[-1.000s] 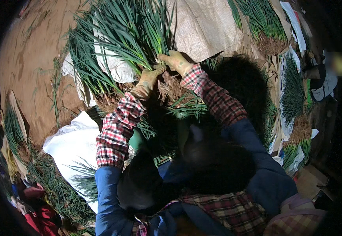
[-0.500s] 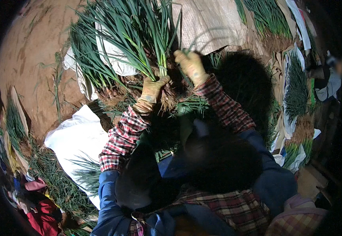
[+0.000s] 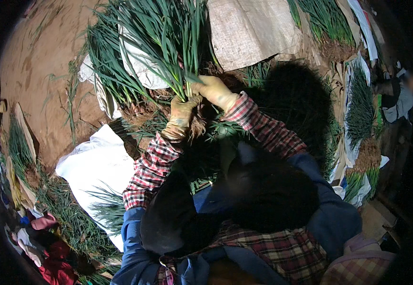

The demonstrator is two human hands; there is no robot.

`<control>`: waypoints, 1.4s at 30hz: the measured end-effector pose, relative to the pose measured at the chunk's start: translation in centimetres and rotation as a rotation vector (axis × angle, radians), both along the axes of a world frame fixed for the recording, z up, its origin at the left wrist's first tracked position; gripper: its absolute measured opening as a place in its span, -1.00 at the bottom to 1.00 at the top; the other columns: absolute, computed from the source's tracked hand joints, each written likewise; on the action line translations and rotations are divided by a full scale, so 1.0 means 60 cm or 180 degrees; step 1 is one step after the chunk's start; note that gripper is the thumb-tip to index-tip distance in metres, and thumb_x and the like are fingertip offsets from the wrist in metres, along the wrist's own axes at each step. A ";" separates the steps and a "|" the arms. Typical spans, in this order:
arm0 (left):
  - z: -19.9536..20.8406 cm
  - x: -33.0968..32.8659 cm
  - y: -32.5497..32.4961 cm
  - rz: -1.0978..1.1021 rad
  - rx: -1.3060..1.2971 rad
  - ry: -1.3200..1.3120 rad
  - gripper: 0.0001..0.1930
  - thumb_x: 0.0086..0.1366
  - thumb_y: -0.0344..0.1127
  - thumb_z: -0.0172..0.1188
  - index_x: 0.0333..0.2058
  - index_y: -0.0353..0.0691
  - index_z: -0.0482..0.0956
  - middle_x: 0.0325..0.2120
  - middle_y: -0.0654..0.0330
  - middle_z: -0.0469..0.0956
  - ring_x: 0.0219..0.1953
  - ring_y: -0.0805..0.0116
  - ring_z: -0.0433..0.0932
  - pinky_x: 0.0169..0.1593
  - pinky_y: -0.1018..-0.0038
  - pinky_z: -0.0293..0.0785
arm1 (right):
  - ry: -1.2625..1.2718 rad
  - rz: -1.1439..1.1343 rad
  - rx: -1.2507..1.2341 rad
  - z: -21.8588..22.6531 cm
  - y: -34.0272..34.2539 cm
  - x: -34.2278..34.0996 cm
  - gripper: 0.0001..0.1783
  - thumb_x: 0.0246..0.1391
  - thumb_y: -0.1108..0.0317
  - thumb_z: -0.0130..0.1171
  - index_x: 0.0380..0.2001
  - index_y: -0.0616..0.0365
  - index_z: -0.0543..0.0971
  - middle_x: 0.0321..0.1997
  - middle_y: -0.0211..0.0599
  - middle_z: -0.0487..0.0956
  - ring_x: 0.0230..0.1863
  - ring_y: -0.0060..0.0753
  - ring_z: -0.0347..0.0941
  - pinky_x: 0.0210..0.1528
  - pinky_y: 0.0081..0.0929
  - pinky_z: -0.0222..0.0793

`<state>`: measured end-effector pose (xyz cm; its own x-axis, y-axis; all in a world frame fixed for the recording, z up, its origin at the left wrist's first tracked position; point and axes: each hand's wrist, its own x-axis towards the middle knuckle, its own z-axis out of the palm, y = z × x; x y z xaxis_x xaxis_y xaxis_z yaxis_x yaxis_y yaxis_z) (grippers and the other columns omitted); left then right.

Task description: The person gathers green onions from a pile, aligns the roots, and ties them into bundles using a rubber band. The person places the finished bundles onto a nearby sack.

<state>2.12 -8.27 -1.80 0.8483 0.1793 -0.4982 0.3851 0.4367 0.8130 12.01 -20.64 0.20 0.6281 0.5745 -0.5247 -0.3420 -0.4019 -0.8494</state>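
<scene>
My left hand (image 3: 182, 114), in a yellowed work glove, is closed round the lower stalks of a bunch of green onions (image 3: 168, 42). The long leaves fan out away from me, and pale stringy roots (image 3: 197, 126) hang below the fist. Just above and to the right, my right hand (image 3: 216, 91), gloved alike, has its fingers closed at the stalks of the same bunch; its fingertips are partly hidden by leaves. Left of the bunch, more green onions (image 3: 116, 71) lie on the ground with brown roots toward me, beside a white cloth (image 3: 142, 66).
A pale woven sheet (image 3: 251, 33) lies at the far middle. White sheeting (image 3: 95, 156) covers ground at left. Rows of green onions (image 3: 360, 104) line the right side. Loose leaves (image 3: 73, 213) litter the lower left, near a person in red (image 3: 57, 263). Another person (image 3: 399, 95) is far right.
My right hand has moved left from beside the bunch and now touches its stalks. My left hand keeps its hold in nearly the same place.
</scene>
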 end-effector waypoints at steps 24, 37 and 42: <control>0.000 -0.034 0.063 0.0302 -0.1421 0.0531 -0.82 0.28 -0.25 0.05 -0.32 -0.23 0.49 -0.64 0.25 0.46 -0.65 0.47 0.40 -0.55 0.59 0.40 | -0.0077 -0.0690 0.0116 -0.013 -0.032 -0.030 -0.60 0.11 0.03 0.08 -0.22 0.17 0.49 -0.60 -0.39 0.44 -0.65 -0.64 0.25 -0.63 -0.66 0.18; 0.000 -0.028 0.031 0.0958 -0.1127 0.0441 -0.80 0.27 -0.26 0.09 -0.44 -0.28 0.48 -0.70 0.24 0.45 -0.73 0.43 0.40 -0.65 0.55 0.35 | 0.1959 -0.1511 0.1663 0.004 0.013 -0.053 -0.79 0.14 0.28 0.04 -0.48 0.16 0.43 -0.64 -0.49 0.36 -0.69 -0.69 0.17 -0.68 -0.69 0.09; 0.008 -0.024 0.039 0.0664 -0.0518 0.0154 -0.82 0.22 -0.23 0.16 -0.39 -0.23 0.52 -0.69 0.30 0.43 -0.72 0.52 0.36 -0.63 0.63 0.30 | 0.0495 0.1077 0.0949 0.039 -0.117 -0.038 -0.49 0.04 -0.11 0.07 -0.37 0.20 0.54 -0.45 -0.23 0.53 -0.36 -0.33 0.46 -0.29 -0.41 0.39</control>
<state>0.70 -5.95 -1.29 0.7760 0.2620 -0.5738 0.3098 0.6342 0.7084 9.73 -27.66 2.55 0.3069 0.8730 -0.3790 -0.3662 -0.2592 -0.8937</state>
